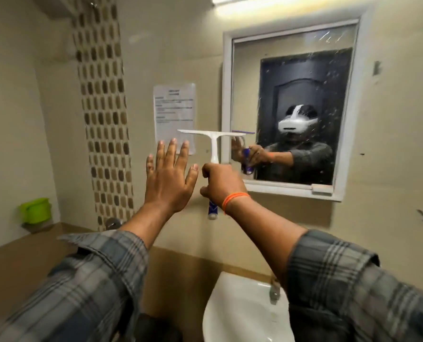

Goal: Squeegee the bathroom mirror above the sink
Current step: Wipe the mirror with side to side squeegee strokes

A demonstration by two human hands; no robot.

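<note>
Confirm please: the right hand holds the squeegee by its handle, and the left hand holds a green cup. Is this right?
Not quite. In the head view the left hand is open and holds nothing; the green cup sits on the ledge at far left. The right hand does hold the squeegee by its handle.

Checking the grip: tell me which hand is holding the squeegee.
The right hand, the one with the orange wristband, is fisted around the squeegee handle; the left hand is open, fingers spread.
</note>
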